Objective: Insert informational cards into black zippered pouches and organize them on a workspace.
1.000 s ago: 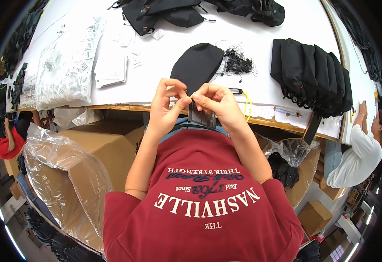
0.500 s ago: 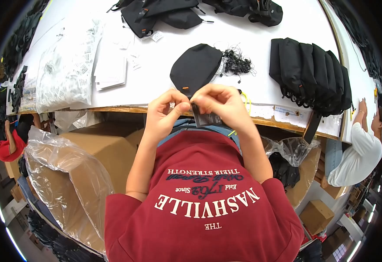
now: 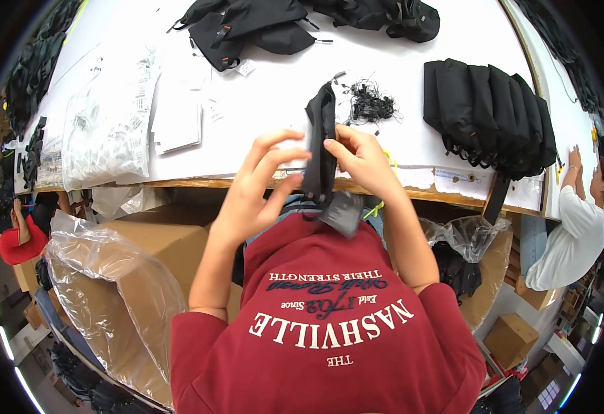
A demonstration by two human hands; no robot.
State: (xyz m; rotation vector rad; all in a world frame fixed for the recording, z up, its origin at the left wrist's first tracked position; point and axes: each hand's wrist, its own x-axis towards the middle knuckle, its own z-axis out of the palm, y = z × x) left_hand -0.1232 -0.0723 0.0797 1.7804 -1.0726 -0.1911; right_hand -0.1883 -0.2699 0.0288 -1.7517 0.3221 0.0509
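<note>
A small black fabric pouch is turned on its edge above the near edge of the table, with its narrow side towards me. My right hand grips it from the right, thumb on the near face. On the other side my left hand has its fingers spread, close beside the pouch; whether a fingertip touches it I cannot tell. From the pouch's lower end a dark grey tag hangs in front of my shirt, blurred by motion. Just beyond my right hand lies a tangle of black tag strings.
Several black pouches stand in a row on the right of the white table. More black bags lie at the far side. On the left are a clear plastic bag and white cards. Below stands a plastic-covered carton. Co-workers flank the table.
The pouch has been lifted off the table and turned on its edge. My left hand has let go of the tag area and spread open, while my right hand has taken the pouch's side.
</note>
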